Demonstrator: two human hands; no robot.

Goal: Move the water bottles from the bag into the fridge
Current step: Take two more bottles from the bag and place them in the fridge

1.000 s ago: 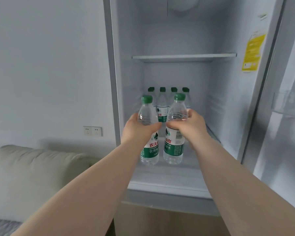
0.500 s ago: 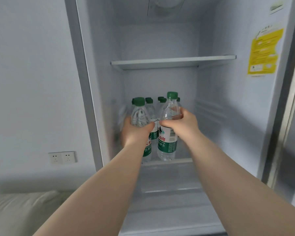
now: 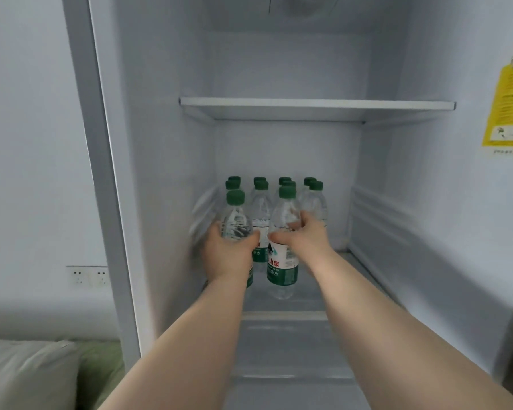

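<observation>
Both my arms reach into the open fridge (image 3: 397,179). My left hand (image 3: 227,253) grips a clear water bottle (image 3: 235,220) with a green cap and green label. My right hand (image 3: 304,238) grips a second such bottle (image 3: 282,261), upright, its base at the glass shelf (image 3: 282,314). Behind them several more green-capped bottles (image 3: 316,199) stand in rows at the back of the same shelf. The bag is not in view.
An upper white shelf (image 3: 317,103) spans the fridge above the bottles. A yellow sticker (image 3: 508,108) is on the right inner wall. Left of the fridge are a white wall with a socket (image 3: 88,275) and a pale cushion (image 3: 27,374) at the bottom left.
Both hands have pushed their bottles deeper into the fridge, up to the rows at the back. The camera has moved closer to the fridge.
</observation>
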